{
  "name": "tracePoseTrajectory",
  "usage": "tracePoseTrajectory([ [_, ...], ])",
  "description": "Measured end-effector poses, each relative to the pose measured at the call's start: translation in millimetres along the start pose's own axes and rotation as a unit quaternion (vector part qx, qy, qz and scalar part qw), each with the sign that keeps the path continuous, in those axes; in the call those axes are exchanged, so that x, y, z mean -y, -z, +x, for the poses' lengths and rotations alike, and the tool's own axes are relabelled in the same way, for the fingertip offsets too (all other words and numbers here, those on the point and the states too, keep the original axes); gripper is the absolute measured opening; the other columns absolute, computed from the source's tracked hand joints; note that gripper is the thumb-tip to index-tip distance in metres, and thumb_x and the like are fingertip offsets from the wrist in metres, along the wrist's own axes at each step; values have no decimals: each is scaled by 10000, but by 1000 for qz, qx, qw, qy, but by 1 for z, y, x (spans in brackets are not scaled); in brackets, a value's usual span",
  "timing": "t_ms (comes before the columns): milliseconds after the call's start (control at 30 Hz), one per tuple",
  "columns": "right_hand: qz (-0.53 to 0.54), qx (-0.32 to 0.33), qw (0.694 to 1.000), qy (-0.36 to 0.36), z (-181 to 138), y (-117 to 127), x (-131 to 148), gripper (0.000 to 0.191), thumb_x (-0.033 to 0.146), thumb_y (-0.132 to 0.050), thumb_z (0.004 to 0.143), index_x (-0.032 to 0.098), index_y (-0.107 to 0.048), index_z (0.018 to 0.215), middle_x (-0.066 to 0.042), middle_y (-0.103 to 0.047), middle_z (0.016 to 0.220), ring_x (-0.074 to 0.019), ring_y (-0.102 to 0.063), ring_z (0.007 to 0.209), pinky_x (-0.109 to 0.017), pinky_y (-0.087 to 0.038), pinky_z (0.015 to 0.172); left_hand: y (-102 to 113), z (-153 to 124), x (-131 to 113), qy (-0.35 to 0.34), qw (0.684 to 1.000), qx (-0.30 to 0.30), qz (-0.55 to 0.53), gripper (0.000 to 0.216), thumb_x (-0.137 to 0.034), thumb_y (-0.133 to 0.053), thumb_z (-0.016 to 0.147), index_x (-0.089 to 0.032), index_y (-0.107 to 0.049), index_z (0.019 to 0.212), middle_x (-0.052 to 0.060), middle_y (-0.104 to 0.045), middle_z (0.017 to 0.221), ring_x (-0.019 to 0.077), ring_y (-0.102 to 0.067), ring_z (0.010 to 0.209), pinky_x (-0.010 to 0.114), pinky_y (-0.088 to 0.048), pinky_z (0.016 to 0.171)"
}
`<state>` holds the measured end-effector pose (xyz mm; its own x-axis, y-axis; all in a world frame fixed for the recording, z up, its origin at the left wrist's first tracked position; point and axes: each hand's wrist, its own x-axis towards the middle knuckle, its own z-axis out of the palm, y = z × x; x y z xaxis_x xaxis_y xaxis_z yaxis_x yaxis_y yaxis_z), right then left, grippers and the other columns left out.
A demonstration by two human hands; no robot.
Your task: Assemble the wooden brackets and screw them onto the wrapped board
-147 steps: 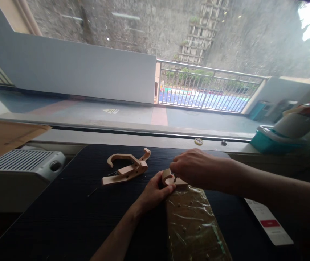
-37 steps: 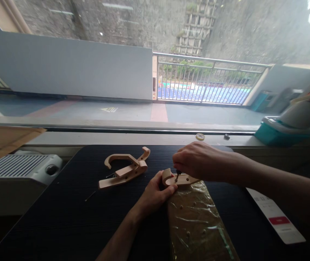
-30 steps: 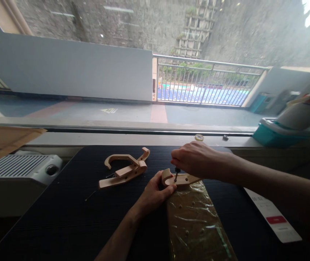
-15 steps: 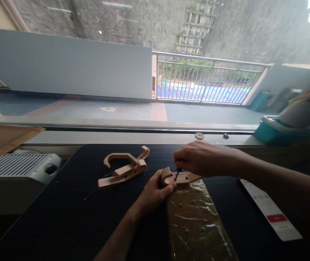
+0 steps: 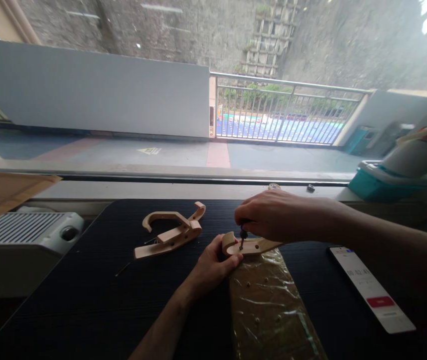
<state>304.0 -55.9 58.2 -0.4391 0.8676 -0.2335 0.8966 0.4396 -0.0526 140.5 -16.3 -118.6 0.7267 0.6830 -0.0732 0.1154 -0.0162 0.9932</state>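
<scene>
My left hand (image 5: 213, 265) grips the curled end of a pale wooden hook (image 5: 250, 247), which lies across the far end of a board (image 5: 262, 305) wrapped in shiny tape. Fingers of my right hand (image 5: 266, 216) are closed around the handle of a screwdriver (image 5: 242, 237). Its shaft points down at a hole near the hook's curl; whether a screw sits there is too small to tell. My right wrist and forearm cover part of the view behind the hook. More wooden hooks (image 5: 168, 244) lie in a pile on the black table, left of my hands.
A long thin screw (image 5: 123, 269) lies left of the pile. At the right, a phone (image 5: 373, 290) with a timer on its screen rests on the table (image 5: 86, 310). A roll of tape (image 5: 274, 186) and a small dark object (image 5: 310, 188) sit on the windowsill.
My right hand has shifted slightly left, and the screwdriver now stands more upright over the hook. My left hand keeps its place.
</scene>
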Motion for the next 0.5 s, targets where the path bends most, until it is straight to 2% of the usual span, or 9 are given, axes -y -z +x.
tracePoseTrajectory([
  [133,17,-25,999,-27,2,-8,-1,215,224,-415,864,166,-616,813,-25,-636,713,-109,-505,617,-246,-303,577,0,0,-1,4,1000,-1,3,309,-343,-627,749,-199,-572,1018,2,-579,859,148,-524,808,233,-427,745],
  [333,6,-60,991,-120,5,-18,3,273,313,-417,884,148,-630,839,-53,-650,712,-131,-526,608,-257,-295,553,-1,1,-1,1,1000,-3,2,302,-337,-624,756,-200,-562,1018,4,-578,893,154,-525,839,239,-419,764],
  [433,-28,-52,991,-117,6,-14,7,291,330,-424,886,146,-637,814,-46,-634,668,-127,-511,570,-263,-273,532,0,1,0,-2,1000,2,6,307,-339,-623,758,-195,-560,1022,7,-581,886,155,-527,835,245,-419,764],
  [500,-50,-40,995,-76,5,-9,10,281,321,-441,882,151,-633,769,-30,-612,636,-114,-487,544,-263,-260,525,0,1,1,-5,1000,6,9,301,-345,-617,764,-191,-561,1016,11,-587,894,159,-532,844,252,-419,774],
])
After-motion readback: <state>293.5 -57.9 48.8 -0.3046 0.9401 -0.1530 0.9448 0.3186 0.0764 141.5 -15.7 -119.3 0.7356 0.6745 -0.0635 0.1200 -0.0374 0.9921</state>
